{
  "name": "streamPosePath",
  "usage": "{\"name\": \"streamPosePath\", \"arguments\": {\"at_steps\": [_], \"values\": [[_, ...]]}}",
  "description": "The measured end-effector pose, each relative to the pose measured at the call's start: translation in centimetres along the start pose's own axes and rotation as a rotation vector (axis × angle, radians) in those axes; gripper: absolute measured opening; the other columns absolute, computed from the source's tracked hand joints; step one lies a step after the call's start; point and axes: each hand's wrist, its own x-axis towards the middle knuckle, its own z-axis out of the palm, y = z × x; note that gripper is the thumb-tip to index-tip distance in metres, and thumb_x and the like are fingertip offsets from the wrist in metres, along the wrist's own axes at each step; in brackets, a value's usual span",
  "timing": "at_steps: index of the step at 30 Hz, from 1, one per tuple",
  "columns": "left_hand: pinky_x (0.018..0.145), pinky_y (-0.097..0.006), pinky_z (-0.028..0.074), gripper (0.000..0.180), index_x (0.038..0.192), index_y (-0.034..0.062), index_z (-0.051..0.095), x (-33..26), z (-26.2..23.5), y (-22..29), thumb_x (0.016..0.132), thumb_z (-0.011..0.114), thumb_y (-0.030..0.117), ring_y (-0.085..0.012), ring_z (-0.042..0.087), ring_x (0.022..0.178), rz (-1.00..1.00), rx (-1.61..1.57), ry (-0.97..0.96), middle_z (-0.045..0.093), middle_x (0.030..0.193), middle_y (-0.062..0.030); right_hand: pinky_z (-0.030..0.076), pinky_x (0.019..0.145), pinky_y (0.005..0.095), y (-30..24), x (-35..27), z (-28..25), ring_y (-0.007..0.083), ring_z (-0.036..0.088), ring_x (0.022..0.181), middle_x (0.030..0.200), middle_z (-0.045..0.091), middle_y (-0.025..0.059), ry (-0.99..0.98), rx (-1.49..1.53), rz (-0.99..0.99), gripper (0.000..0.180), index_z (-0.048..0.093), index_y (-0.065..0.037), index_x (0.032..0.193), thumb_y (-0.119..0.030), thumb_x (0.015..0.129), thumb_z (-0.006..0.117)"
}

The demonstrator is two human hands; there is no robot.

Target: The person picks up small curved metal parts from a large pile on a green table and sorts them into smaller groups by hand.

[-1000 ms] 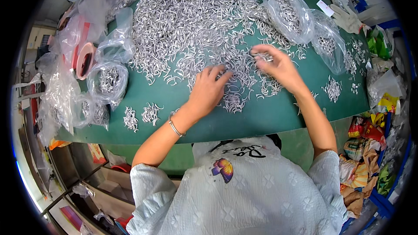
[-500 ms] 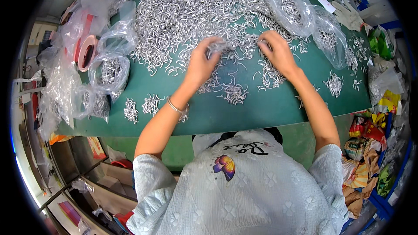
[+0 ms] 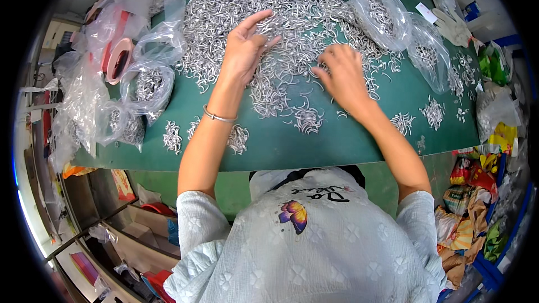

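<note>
Green table (image 3: 269, 156) fills the upper half of the view; big heap (image 3: 241, 0) of small curved silvery pieces at the far middle, thinning toward the near edge. Small separate piles sit nearer: left pile (image 3: 172, 137), one beside the left forearm (image 3: 238, 139), middle pile (image 3: 308, 121), two at right, (image 3: 402, 123) and (image 3: 433, 113). Clear bags with pieces inside: left bag (image 3: 150, 85), right bag (image 3: 377, 14). Pink oval object (image 3: 119, 60) among plastic at left; white glove (image 3: 452, 27) at far right. Room: shelving (image 3: 143, 241) lower left, packed bags (image 3: 457, 230) lower right by a blue frame. Left forearm, with bracelet (image 3: 220, 117), runs up to the left hand (image 3: 245, 45), over the near side of the heap, index pointing up-right, thumb out to the right. Right forearm angles up-left; right hand (image 3: 343, 76) is back-up above the heap's right near fringe, fingers bent, thumb to the left. Left grip: wide between index and thumb; remaining fingers folded, can't tell if pieces sit in them. Right grip: fingertips partly hidden, thumb slightly off the fingers; can't tell whether it holds or touches pieces.
</note>
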Motion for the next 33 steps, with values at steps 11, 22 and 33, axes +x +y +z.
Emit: {"name": "streamPosePath", "arguments": {"at_steps": [11, 22, 33], "values": [[0.100, -0.034, 0.047, 0.047, 0.141, -0.0007, 0.042, -0.3, -0.8, -0.1, 0.094, 0.046, -0.004, -0.0285, 0.046, 0.132, 0.182, 0.270, -0.069, 0.047, 0.143, -0.0139, 0.036, 0.089, 0.0428, 3.2, -2.0, -0.6, 0.0302, 0.049, 0.104, 0.106, 0.055, 0.0121, -0.014, -0.181, 0.085, 0.016, 0.060, -0.003, 0.089, -0.011, 0.078, 0.068], [0.109, -0.046, 0.034, 0.059, 0.135, 0.0063, 0.049, -10.8, -0.7, -5.3, 0.081, 0.071, 0.009, -0.0444, 0.033, 0.135, 0.270, 1.404, -0.066, 0.035, 0.147, -0.0229, 0.033, 0.103, 0.0502, -3.7, -6.2, -2.6, 0.0356, 0.040, 0.128, 0.130, 0.049, 0.0128, -0.336, 0.195, -0.186, 0.051, 0.056, -0.009, 0.120, -0.026, 0.076, 0.075], [0.100, -0.044, 0.045, 0.028, 0.107, 0.0017, 0.066, -9.6, 2.5, -8.8, 0.081, 0.061, -0.008, -0.0409, 0.047, 0.125, 0.429, 1.051, 0.008, 0.055, 0.131, -0.0147, 0.038, 0.092, 0.0429, 4.7, -4.9, -1.4, 0.0283, 0.053, 0.108, 0.109, 0.057, 0.0089, -0.026, -0.087, -0.038, 0.022, 0.064, -0.008, 0.100, -0.009, 0.079, 0.070]]}}
